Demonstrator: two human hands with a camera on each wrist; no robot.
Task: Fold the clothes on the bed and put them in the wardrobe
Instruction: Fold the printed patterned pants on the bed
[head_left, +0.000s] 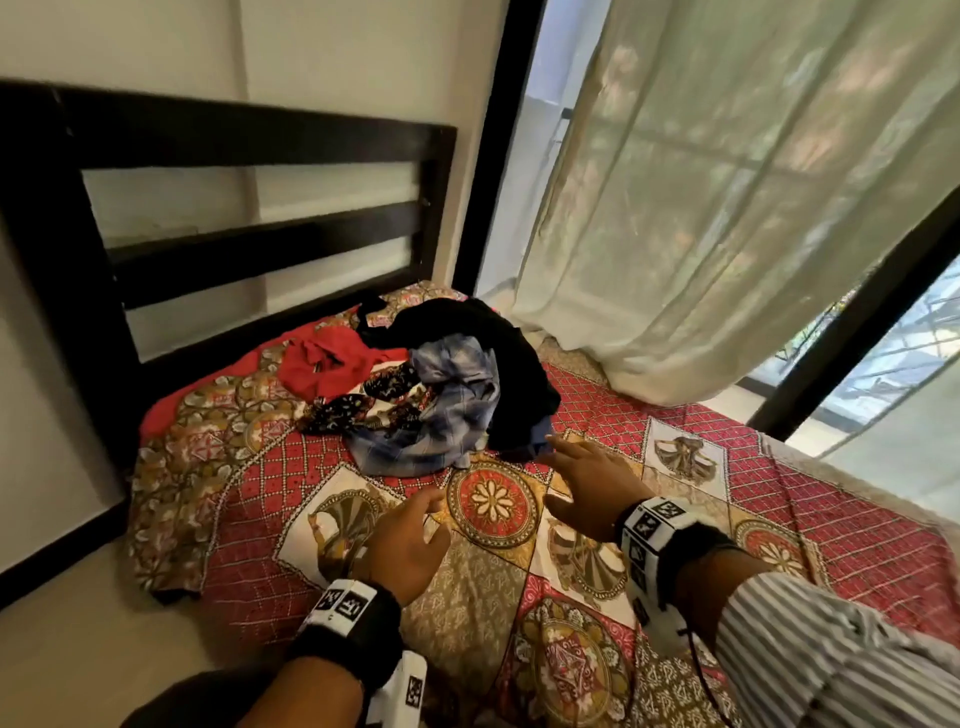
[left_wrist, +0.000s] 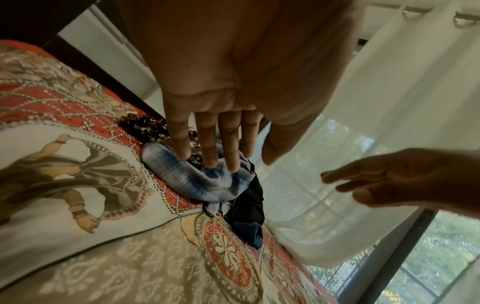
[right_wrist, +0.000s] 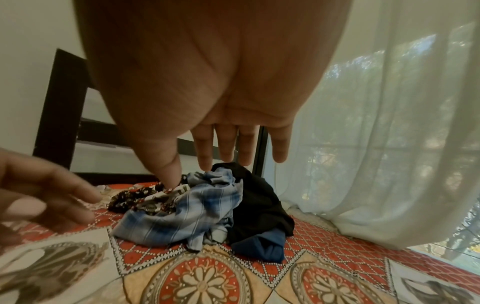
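Left hand (head_left: 410, 545): extended above the bedspread (head_left: 467, 582), palm down, fingers straight and close together, thumb apart; it holds nothing. It is on the near side of the pile of clothes (head_left: 441, 384), clear of it.

Right hand (head_left: 587, 483): extended above the bedspread, fingers straight and slightly spread; it holds nothing. Its fingertips lie just beside the near edge of the pile; contact cannot be confirmed.

The pile of clothes lies unfolded on the bedspread. Blue plaid shirt (head_left: 447, 410): near side of the pile. Dark blue garment (right_wrist: 262, 244): near-right edge of the pile, partly under the black garment (head_left: 498, 353), which forms the right side of the pile. Dark patterned cloth (head_left: 374, 400): left of the plaid shirt. Red garment (head_left: 327, 358): far-left of the pile.

Dark headboard (head_left: 249, 218): beyond the pile, against the wall. White sheer curtain (head_left: 727, 197): right of the pile, its hem resting on the bed edge.
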